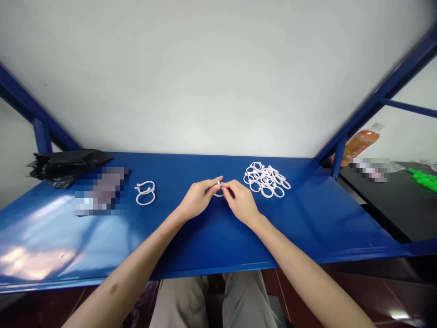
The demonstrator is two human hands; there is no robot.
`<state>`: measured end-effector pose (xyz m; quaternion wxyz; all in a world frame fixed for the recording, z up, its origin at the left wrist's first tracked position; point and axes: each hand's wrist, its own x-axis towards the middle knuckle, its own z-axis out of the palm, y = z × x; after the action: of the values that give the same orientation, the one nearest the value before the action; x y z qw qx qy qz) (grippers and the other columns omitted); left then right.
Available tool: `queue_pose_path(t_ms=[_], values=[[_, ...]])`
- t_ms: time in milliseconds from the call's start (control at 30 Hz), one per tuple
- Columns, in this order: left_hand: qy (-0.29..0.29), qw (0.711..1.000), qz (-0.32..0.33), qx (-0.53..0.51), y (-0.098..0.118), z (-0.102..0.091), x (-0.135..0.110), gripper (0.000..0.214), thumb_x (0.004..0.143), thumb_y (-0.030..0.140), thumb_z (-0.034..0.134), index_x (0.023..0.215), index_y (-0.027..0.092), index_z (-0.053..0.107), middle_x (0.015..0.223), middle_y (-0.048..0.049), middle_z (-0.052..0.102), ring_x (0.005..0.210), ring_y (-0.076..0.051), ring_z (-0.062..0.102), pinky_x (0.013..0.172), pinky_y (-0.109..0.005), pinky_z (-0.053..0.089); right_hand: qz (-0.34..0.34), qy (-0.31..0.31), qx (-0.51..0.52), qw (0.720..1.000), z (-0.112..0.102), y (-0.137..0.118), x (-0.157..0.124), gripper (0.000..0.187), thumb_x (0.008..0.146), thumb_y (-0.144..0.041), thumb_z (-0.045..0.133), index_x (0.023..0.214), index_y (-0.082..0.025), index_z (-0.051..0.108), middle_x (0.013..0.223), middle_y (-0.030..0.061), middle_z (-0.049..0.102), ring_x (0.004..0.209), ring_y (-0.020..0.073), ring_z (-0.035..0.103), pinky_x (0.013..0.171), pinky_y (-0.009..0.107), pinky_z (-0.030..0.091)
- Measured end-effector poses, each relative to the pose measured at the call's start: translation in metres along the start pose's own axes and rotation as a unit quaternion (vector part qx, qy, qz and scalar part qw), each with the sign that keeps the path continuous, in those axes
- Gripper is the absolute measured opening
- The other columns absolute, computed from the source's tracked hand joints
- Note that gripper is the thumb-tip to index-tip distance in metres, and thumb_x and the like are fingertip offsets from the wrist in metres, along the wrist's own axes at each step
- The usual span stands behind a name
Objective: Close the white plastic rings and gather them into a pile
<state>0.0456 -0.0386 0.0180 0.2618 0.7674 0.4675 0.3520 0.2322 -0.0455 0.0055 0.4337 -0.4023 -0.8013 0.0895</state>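
Note:
Between my two hands is a white plastic ring [219, 195], largely hidden by the fingers. My left hand [199, 197] pinches it from the left. From the right, my right hand [241, 201] grips the same ring with thumb and fingertips, close to a small white knob. A pile of similar white rings [267, 192], each with a small knob, lies just beyond my right hand. Left of my hands, a couple of white rings [146, 203] lie against each other on the blue table [218, 250].
A black plastic bag [68, 164] lies at the table's back left, with a blurred-out flat object [104, 191] before it. At the right, past the blue frame [337, 159], a bottle [362, 143] and green items [423, 180] rest on a black surface. A white wall rises behind.

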Motion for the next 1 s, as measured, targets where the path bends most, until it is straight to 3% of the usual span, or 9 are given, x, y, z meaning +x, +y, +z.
queue_pose_path(t_ms=[100,200,300,367,467,600,833,1000], values=[[0.055,0.983,-0.045,0.169,-0.004,-0.016,0.002,0.05,0.099,0.042,0.045,0.143,0.021,0.056,0.12,-0.009,0.074,0.11,-0.027,0.065,0.095,-0.039,0.052,0.035,0.044,-0.051,0.997,-0.027,0.021,0.022,0.021,0.1,-0.026,0.051,0.104,-0.022,0.072,0.102,0.0086,0.07,0.093,0.0217,0.067,0.086,0.036,0.055],[0.117,0.915,-0.129,0.364,-0.017,-0.037,0.0,0.052,0.1,0.038,0.04,0.143,0.015,0.056,0.126,-0.0175,0.068,0.118,-0.036,0.057,0.097,-0.049,0.047,0.115,0.051,-0.128,0.984,-0.074,0.072,0.048,0.021,0.094,-0.024,0.056,0.1,-0.02,0.076,0.102,0.0099,0.072,0.088,0.0229,0.067,0.088,0.039,0.053],[0.153,0.851,-0.215,0.453,-0.032,-0.052,-0.004,0.052,0.095,0.04,0.045,0.137,0.013,0.059,0.131,-0.0235,0.062,0.12,-0.043,0.053,0.094,-0.055,0.045,0.247,0.013,-0.154,0.957,-0.12,0.134,0.067,0.023,0.089,-0.02,0.06,0.105,-0.018,0.076,0.1,0.0082,0.076,0.087,0.0209,0.068,0.088,0.035,0.052],[0.153,0.83,-0.254,0.472,-0.039,-0.055,-0.006,0.05,0.094,0.043,0.047,0.131,0.013,0.062,0.128,-0.0248,0.062,0.117,-0.044,0.053,0.092,-0.057,0.044,0.307,-0.032,-0.159,0.938,-0.139,0.167,0.071,0.017,0.084,-0.018,0.064,0.095,-0.018,0.077,0.09,0.0063,0.077,0.078,0.0194,0.068,0.082,0.033,0.052],[0.114,0.833,-0.278,0.465,-0.041,-0.054,-0.007,0.047,0.094,0.045,0.044,0.122,0.014,0.065,0.122,-0.0238,0.064,0.113,-0.044,0.055,0.088,-0.058,0.045,0.328,-0.057,-0.153,0.93,-0.146,0.197,0.069,0.012,0.078,-0.014,0.066,0.08,-0.018,0.078,0.078,0.0047,0.077,0.071,0.0184,0.066,0.078,0.031,0.052],[0.075,0.844,-0.266,0.46,-0.039,-0.05,-0.005,0.047,0.096,0.046,0.04,0.118,0.013,0.066,0.12,-0.0223,0.064,0.113,-0.042,0.055,0.086,-0.054,0.048,0.332,-0.087,-0.123,0.931,-0.135,0.212,0.066,0.016,0.08,-0.016,0.065,0.086,-0.018,0.079,0.08,0.0036,0.078,0.072,0.0173,0.067,0.078,0.029,0.052],[0.048,0.859,-0.219,0.461,-0.038,-0.044,-0.001,0.044,0.097,0.044,0.041,0.118,0.014,0.065,0.117,-0.0187,0.065,0.111,-0.037,0.057,0.09,-0.047,0.049,0.339,-0.132,-0.047,0.93,-0.122,0.203,0.078,0.023,0.087,-0.015,0.06,0.1,-0.017,0.078,0.1,0.0069,0.079,0.085,0.017,0.071,0.08,0.027,0.053],[0.048,0.916,-0.115,0.381,-0.037,-0.037,0.002,0.037,0.097,0.03,0.043,0.125,0.016,0.064,0.124,-0.0151,0.063,0.118,-0.032,0.055,0.099,-0.043,0.048,0.361,-0.12,-0.039,0.924,-0.118,0.19,0.077,0.035,0.09,-0.014,0.053,0.121,-0.011,0.067,0.107,0.0115,0.078,0.08,0.0159,0.071,0.074,0.027,0.054]])
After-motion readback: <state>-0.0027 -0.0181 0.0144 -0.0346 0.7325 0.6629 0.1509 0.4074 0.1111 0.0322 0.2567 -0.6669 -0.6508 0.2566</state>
